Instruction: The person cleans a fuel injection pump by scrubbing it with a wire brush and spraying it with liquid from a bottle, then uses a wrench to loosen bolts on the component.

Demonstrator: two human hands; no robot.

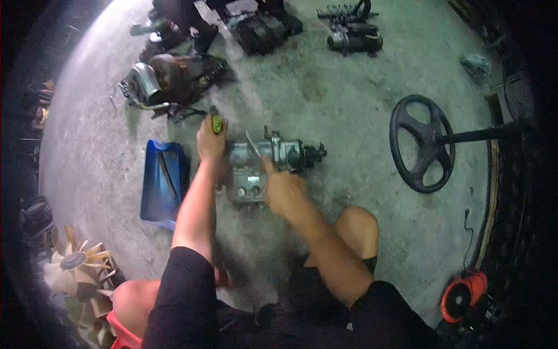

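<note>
On the floor in front of me lies a grey metal engine part (239, 153), with a rounded body and a dark fitting at its right end. My left hand (209, 141) is at its left end, closed around a dark object with a yellow-green end (217, 124) that sticks out above the fist; the grip hides most of it. My right hand (285, 192) reaches over the right half of the part. From its closed fingers a thin, pale metal tool (253, 143) slants up and left across the part; its kind is blurred.
A blue tray (148, 192) with a dark bar inside stands left of my left arm. Greasy engine parts (174, 81) lie farther off. A steering wheel (396, 136) is at right, a red round device (450, 302) below it, and pale fan blades (72, 262) at lower left.
</note>
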